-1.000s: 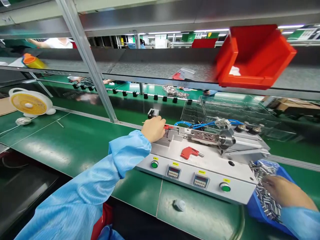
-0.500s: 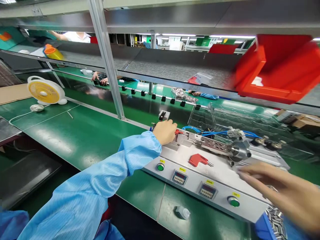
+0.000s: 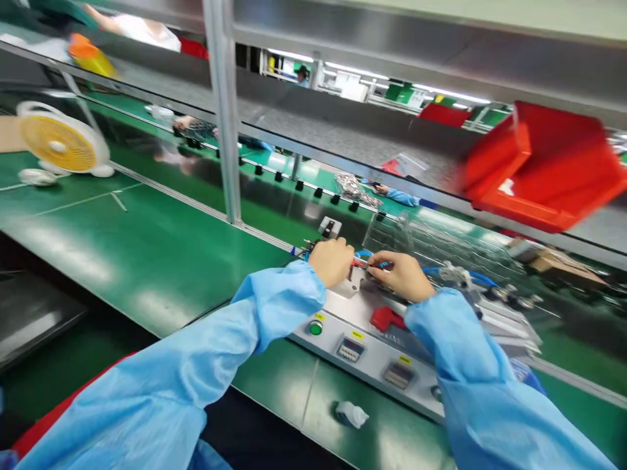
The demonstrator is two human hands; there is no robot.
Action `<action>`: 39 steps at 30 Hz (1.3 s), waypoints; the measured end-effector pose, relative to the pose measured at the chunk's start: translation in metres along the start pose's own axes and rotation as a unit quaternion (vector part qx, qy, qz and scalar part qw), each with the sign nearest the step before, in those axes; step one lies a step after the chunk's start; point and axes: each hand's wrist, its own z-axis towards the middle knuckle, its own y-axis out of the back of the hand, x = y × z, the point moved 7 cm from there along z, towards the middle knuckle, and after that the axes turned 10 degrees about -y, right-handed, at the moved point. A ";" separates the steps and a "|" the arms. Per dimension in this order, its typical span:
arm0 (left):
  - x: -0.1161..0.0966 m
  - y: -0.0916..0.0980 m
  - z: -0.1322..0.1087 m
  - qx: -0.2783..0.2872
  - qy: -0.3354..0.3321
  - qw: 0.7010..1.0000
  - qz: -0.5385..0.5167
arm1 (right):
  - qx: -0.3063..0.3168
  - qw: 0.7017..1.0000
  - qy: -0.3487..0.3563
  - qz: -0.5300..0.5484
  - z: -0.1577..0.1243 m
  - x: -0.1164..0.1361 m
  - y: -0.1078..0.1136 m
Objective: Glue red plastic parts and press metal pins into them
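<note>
Head view, motion blur throughout. Both arms in light blue sleeves reach forward over a grey metal fixture that sits on the green bench. Left hand curled narrow at the fixture's far left end, fingers folded onto a small red clamp piece; what it grips, if anything, cannot be told. Right hand just beside it, fingertips pinched close on something thin at the same spot; the item is too small and blurred to identify. The two hands nearly touch, little room between them. A red-handled tool lies on the fixture top, just below the right wrist. Green button and two counters on the front panel, close to the near edge. A small white cap-like object sits on the bench in front. Open green bench stretches left toward a yellow fan. Upright post stands behind the left hand; red bin on the shelf above right.
</note>
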 end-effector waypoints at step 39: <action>0.006 -0.019 -0.025 -0.097 -0.053 0.994 0.025 | -0.033 0.986 0.060 -0.150 -0.017 0.008 -0.023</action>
